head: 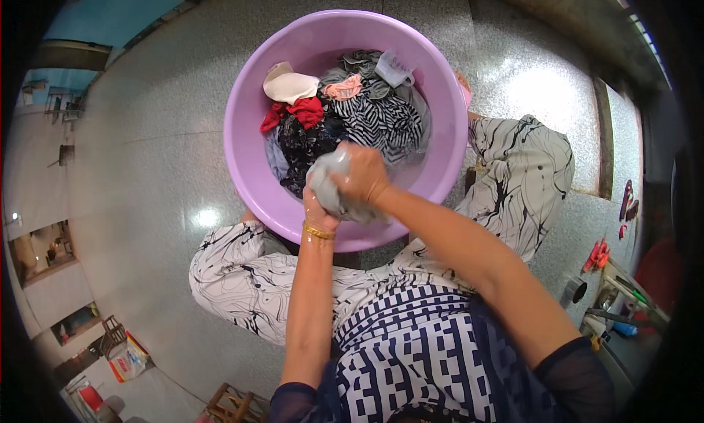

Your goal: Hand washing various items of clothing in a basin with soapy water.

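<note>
A large purple plastic tub (242, 175) stands on the floor between my knees. Over its near half, my left hand (319, 206) and my right hand (360, 173) grip one wet grey cloth (328, 184); the right hand is blurred. Lower in the tub lie a black patterned garment (300, 142), a black-and-white striped garment (379, 118) and a red cloth (306, 112). Farther back are a cream padded cup-shaped piece (290, 86), a peach cloth (344, 87), dark grey clothing (360, 63) and a translucent plastic scoop or cup with a handle (392, 71).
Grey speckled floor tiles (159, 175) surround the tub. At the right are red-orange footwear or gloves (596, 255), a metal cylinder (576, 289) and a rack of assorted items (632, 296). Small wooden furniture (228, 404) and a printed plastic bag (127, 357) stand at the lower left.
</note>
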Action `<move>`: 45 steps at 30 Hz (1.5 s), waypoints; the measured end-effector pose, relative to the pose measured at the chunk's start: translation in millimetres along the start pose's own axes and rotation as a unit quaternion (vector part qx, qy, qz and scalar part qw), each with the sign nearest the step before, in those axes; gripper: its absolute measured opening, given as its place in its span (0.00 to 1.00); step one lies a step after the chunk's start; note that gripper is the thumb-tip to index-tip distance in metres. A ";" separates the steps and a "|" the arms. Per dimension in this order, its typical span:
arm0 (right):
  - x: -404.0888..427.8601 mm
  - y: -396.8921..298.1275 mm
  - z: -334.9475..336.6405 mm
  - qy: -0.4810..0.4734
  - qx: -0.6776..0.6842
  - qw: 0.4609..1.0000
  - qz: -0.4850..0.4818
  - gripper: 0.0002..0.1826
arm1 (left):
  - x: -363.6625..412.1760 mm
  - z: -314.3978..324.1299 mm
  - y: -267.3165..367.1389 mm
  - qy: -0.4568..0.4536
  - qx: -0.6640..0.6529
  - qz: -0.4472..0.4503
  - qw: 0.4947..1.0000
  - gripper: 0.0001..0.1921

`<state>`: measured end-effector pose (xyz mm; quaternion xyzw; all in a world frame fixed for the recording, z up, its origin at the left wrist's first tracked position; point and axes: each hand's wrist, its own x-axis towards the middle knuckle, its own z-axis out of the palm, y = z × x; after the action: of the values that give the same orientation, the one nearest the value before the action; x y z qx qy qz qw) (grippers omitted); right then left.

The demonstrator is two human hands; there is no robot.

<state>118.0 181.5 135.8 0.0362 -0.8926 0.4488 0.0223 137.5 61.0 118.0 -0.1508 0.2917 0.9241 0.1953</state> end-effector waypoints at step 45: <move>30.8 104.5 35.2 -0.526 -0.301 0.766 0.213 0.46 | 90.1 -106.1 -45.1 0.051 0.830 -0.277 0.481 0.25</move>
<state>78.2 213.9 33.4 0.0670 -0.8386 0.0611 -0.5372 96.1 56.1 -22.3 -0.0380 0.8760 0.1406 0.4599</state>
